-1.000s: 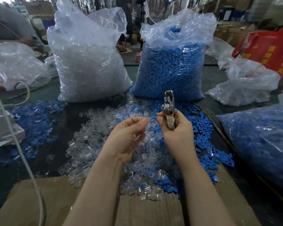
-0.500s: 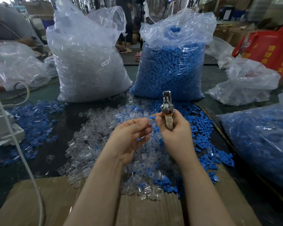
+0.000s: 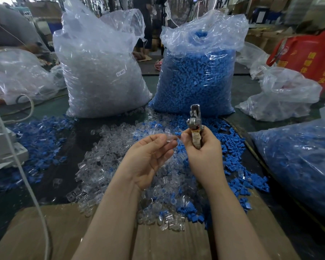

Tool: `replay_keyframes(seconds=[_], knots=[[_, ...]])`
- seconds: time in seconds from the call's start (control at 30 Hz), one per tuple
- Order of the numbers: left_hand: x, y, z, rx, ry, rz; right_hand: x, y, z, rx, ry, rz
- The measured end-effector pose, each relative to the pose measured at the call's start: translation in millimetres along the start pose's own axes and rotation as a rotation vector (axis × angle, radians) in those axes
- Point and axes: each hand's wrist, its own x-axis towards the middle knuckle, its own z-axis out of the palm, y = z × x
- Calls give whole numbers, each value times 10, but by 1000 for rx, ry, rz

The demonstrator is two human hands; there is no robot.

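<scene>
My right hand (image 3: 202,154) grips a metal plier-like tool (image 3: 194,121) by its wrapped handle, jaws pointing up and away. My left hand (image 3: 148,158) is palm up just left of it, its fingertips pinching a small clear plastic piece (image 3: 169,138) close to my right thumb. Below both hands a heap of loose clear pieces (image 3: 105,166) covers the dark table, mixed with loose blue pieces (image 3: 233,162) on the right.
A tall bag of clear pieces (image 3: 99,72) and a tall bag of blue pieces (image 3: 197,72) stand behind the heap. More bags lie at right (image 3: 298,166) and left (image 3: 17,76). A white cable (image 3: 26,175) and white device (image 3: 2,145) sit left. Cardboard (image 3: 45,231) lies nearest me.
My left hand has opened a little and brought the clear piece at its fingertips closer to my right thumb. The tool has stayed nearly still.
</scene>
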Motion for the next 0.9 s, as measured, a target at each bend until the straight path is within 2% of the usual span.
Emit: replay_keyframes(seconds=[0.2, 0.33, 0.5, 0.67, 0.9], knots=[[0, 6, -16, 92, 9, -49, -12, -97, 2, 145, -69, -54], [6, 15, -20, 158, 64, -23, -17, -96, 1, 115, -77, -44], [9, 11, -7, 132, 52, -12, -8, -68, 16, 81, -96, -42], [8, 9, 34, 71, 73, 56, 3, -53, 18, 72, -12, -19], [-24, -27, 116, 94, 90, 165, -19, -40, 27, 1, -34, -34]])
